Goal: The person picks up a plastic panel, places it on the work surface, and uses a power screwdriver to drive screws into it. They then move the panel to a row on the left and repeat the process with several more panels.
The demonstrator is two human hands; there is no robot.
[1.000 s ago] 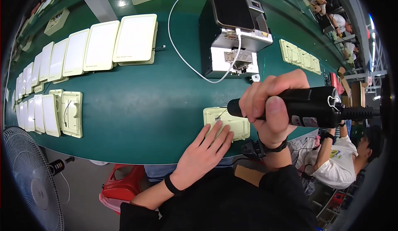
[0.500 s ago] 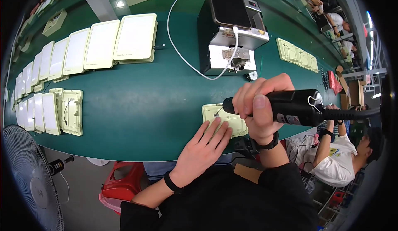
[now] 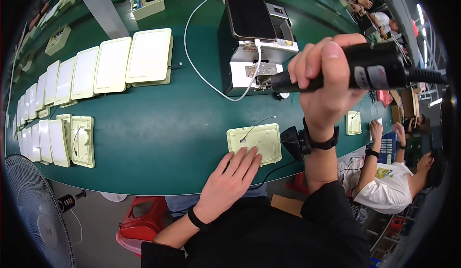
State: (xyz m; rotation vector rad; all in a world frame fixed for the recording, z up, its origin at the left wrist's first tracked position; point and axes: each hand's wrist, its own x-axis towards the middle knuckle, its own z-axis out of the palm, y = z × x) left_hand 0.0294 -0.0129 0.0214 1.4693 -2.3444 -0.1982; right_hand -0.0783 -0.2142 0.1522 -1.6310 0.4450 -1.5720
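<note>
My left hand [image 3: 231, 180] lies with fingers stretched out on the near edge of a cream plastic housing [image 3: 266, 148]. A thin dark wire [image 3: 259, 126] runs from the housing's small slot over its far edge. Raised above the bench, my right hand [image 3: 331, 78] is wrapped round a black electric screwdriver [image 3: 372, 68], its cord running off to the right. The screwdriver's nose points left, in front of the lower outlet of a black and silver screw feeder [image 3: 240, 73]. Its bit is hard to make out there, so I cannot tell whether it touches.
A phone [image 3: 247, 11] rests on the feeder, with a white cable [image 3: 187, 51] looping left. White-faced panels [image 3: 113, 65] and open housings [image 3: 82, 142] line the left side. Another housing [image 3: 353, 123] lies right, near a co-worker [image 3: 384, 184]. A fan [image 3: 41, 220] and red stool [image 3: 141, 220] stand below.
My right hand has lifted the screwdriver off the housing and carried it up to the feeder's front. My left hand stays on the housing, now uncovered. The view has shifted slightly.
</note>
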